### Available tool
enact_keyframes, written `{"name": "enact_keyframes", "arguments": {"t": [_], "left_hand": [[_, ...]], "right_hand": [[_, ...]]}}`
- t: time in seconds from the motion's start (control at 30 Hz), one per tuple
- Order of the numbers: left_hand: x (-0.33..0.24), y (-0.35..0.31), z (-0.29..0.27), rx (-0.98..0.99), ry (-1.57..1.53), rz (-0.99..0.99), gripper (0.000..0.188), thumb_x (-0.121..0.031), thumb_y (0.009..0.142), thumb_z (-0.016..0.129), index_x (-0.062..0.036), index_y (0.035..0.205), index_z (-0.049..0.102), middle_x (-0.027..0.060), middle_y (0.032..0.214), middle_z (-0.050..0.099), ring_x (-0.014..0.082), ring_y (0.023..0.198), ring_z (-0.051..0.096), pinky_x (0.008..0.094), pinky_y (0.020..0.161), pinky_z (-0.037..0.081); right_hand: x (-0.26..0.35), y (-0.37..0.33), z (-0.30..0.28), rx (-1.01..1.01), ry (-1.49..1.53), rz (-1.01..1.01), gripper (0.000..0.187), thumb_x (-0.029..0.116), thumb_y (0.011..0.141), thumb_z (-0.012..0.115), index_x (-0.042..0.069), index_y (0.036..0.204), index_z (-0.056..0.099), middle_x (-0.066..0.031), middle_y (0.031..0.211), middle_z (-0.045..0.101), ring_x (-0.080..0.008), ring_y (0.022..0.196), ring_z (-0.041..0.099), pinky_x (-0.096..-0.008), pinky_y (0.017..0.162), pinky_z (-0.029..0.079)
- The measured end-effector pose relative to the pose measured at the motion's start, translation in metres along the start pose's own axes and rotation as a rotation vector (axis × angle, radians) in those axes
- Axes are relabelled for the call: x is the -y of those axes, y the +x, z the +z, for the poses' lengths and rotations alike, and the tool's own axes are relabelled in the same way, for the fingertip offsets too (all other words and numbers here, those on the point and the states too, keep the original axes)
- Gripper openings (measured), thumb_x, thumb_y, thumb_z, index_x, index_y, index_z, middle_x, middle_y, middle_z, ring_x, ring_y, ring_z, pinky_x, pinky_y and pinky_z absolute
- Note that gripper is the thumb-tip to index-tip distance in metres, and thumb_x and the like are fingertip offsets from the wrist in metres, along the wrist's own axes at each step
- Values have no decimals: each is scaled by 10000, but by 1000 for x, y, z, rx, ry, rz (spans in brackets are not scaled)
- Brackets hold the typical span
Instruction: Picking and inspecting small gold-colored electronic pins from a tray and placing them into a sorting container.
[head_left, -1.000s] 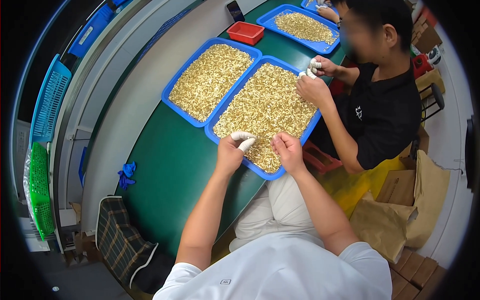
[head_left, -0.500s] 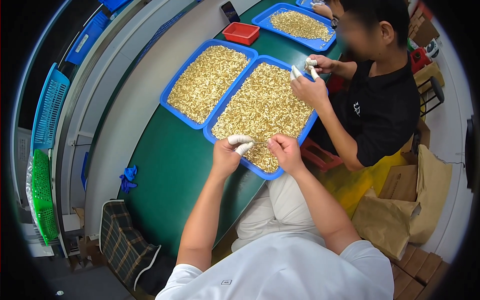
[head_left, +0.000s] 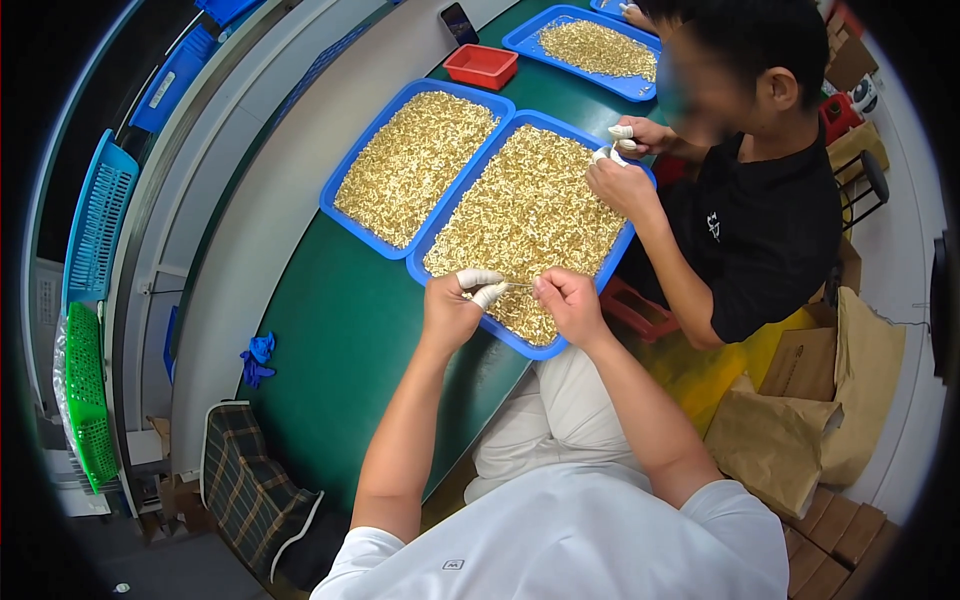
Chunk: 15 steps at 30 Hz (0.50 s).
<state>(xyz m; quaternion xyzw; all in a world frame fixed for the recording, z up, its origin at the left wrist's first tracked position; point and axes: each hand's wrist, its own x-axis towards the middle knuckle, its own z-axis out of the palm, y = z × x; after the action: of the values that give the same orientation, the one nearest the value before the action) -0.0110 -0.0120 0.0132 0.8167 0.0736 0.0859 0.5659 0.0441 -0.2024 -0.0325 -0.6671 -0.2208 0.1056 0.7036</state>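
Note:
Over the near end of a blue tray point(head_left: 416, 268), my left hand point(head_left: 456, 308) and my right hand point(head_left: 573, 308) face each other with fingertips pinched. White covers wrap the left thumb and forefinger; the right fingers are bare. Between the two pinches runs a thin stick-like piece point(head_left: 519, 285), too small to make out exactly. Both hands are closed on it, one at each end. Below them the tray is heaped with small gold-coloured pieces point(head_left: 540, 200), some with pale ends.
A second blue tray point(head_left: 325, 190) of similar pieces adjoins on the left. Beyond are a red tray point(head_left: 482, 68), a phone point(head_left: 458, 24) and another blue tray point(head_left: 515, 40). A co-worker point(head_left: 770, 220) sits at right, hands over my tray's edge. Blue gloves point(head_left: 258, 358) lie left on the green table point(head_left: 340, 340).
My hands stay almost in place, still pinching the thin piece. The co-worker's hands have drawn closer together, and their head has tilted lower toward the table.

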Motion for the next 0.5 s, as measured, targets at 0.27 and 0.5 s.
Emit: {"name": "enact_keyframes", "arguments": {"t": [0.27, 0.5], "left_hand": [[5, 2, -3, 3, 53, 41, 134, -60, 822, 790, -2, 936, 753, 47, 858, 748, 77, 752, 643, 243, 683, 517], [4, 2, -3, 21, 32, -36, 124, -68, 822, 793, -10, 925, 755, 36, 840, 735, 76, 758, 636, 243, 695, 514]], "right_hand": [[-3, 0, 2, 14, 6, 27, 242, 126, 990, 575, -10, 797, 629, -5, 691, 603, -40, 594, 515, -212, 537, 412], [-10, -2, 4, -22, 82, 44, 168, 88, 967, 615, -14, 835, 639, 12, 704, 593, -35, 609, 500, -203, 543, 403]]}}
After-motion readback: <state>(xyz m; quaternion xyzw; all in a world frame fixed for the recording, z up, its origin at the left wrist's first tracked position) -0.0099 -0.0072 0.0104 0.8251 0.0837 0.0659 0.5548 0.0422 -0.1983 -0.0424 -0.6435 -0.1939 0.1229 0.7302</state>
